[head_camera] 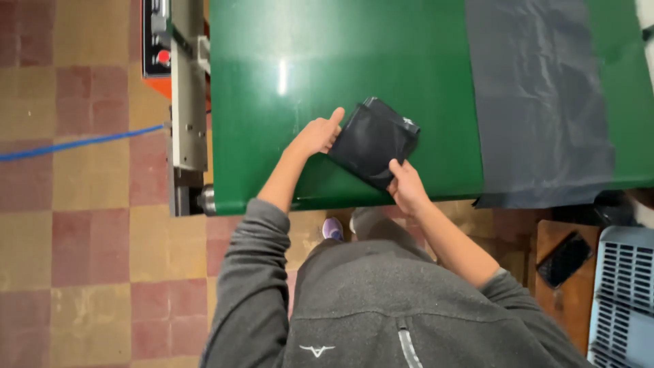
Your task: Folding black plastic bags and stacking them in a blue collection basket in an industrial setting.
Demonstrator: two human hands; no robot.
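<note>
A folded black plastic bag lies on the green conveyor belt near its front edge. My left hand holds the bag's left edge, thumb raised along the side. My right hand pinches the bag's near right corner with its fingers closed on the plastic. Both forearms reach out from grey sleeves pushed up to the elbows.
A large flat grey-black plastic sheet lies spread on the belt to the right and hangs over its front edge. The machine's metal frame with a red button stands left. A blue cable crosses the tiled floor. A grey crate and wooden stool sit lower right.
</note>
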